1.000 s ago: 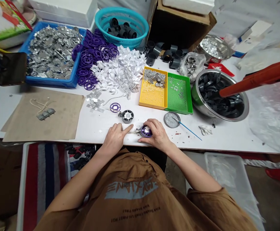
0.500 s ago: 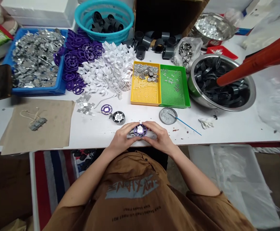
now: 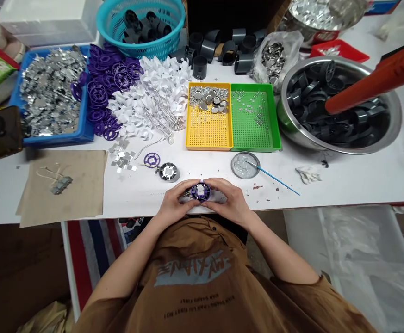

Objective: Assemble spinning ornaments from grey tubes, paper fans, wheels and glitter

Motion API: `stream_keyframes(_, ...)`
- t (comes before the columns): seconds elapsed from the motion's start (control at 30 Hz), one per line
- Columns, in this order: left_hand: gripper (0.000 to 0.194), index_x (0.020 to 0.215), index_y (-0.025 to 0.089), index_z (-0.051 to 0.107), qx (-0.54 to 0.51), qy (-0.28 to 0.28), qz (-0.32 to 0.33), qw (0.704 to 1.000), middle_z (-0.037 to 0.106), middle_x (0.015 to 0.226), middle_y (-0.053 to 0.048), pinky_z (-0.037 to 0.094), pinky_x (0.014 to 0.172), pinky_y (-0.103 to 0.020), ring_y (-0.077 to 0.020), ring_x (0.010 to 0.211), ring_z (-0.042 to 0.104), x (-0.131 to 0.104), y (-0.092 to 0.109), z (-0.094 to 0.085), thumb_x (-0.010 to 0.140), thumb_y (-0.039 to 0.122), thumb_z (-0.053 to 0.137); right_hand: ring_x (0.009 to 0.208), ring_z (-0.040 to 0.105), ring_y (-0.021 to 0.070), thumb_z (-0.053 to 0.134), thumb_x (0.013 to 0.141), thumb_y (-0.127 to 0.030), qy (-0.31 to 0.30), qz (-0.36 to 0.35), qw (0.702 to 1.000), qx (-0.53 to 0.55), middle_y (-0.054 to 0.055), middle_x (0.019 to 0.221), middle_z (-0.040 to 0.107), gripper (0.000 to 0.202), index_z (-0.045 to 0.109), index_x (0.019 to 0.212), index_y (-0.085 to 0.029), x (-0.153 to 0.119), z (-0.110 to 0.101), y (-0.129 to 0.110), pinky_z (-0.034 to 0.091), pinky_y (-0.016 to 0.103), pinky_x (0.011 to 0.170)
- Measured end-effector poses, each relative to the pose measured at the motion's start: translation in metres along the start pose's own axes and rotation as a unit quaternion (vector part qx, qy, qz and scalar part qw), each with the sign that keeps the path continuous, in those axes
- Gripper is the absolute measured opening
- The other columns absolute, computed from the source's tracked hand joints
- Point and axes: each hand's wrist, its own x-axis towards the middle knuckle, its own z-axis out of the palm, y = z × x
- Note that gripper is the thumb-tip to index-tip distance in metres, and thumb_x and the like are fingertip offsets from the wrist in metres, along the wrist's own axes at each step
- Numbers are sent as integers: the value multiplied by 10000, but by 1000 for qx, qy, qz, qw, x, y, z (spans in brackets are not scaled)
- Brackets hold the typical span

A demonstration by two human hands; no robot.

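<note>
Near the table's front edge, a small round part with a purple spoked ring on top and a pale square at its centre (image 3: 201, 190) is held between both hands. My left hand (image 3: 175, 202) closes on its left side, thumb and fingers curved around the rim. From the right, my right hand (image 3: 228, 200) grips the opposite side the same way. Just beyond my left hand lies a round dark part with a white spoked face (image 3: 169, 171), and a loose purple ring (image 3: 152, 160) beside it. A round clear dish (image 3: 245, 165) with a thin blue stick (image 3: 278, 181) lies beyond my right hand.
Yellow (image 3: 209, 134) and green (image 3: 257, 138) trays hold small metal pieces. A steel bowl (image 3: 394, 125) of dark parts stands right, a blue bin (image 3: 83, 125) of metal pieces left. Purple rings (image 3: 97, 90), white pieces (image 3: 160, 83) and brown cardboard sheets (image 3: 83, 194) lie on the table.
The camera view has shifted slightly. Both hands stay around the purple-ringed part, which looks slightly turned or tilted, with little other movement.
</note>
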Motion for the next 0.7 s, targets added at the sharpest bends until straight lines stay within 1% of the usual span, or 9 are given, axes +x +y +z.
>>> stream_keyframes(0.13, 480, 1272, 246, 576, -13, -7, -6, 1000, 606, 1288, -95, 474, 1040, -431, -255, 1213, 564, 1, 0, -1, 810, 297, 694, 1126, 597, 213, 689, 818, -336, 14, 20, 1000, -2, 71, 1183, 632, 483, 557, 1280, -292, -2, 4, -2, 524, 394, 944)
stream_keyframes(0.23, 492, 1278, 250, 577, -13, -13, -8, 1000, 603, 1296, -93, 474, 1044, -429, -255, 1216, 563, 1, -1, -3, 804, 293, 702, 1126, 598, 217, 703, 805, -337, 36, 30, 999, -10, 72, 1182, 628, 472, 579, 1259, -293, -4, 7, -3, 529, 396, 947)
stream_keyframes(0.53, 502, 1264, 248, 589, 6, -15, -10, 1000, 637, 1247, -75, 495, 1006, -385, -233, 1153, 603, 4, 1, -5, 784, 304, 725, 1127, 607, 225, 733, 778, -329, 55, 17, 998, -16, 89, 1175, 648, 470, 605, 1225, -260, -4, 8, -3, 527, 415, 968)
stream_keyframes(0.7, 489, 1262, 242, 589, -5, -24, -6, 1000, 635, 1240, -83, 489, 1007, -383, -234, 1154, 598, 5, 0, -6, 793, 296, 717, 1125, 609, 225, 736, 774, -338, 61, 16, 998, -18, 83, 1173, 653, 475, 604, 1226, -270, -5, 9, -2, 527, 417, 966)
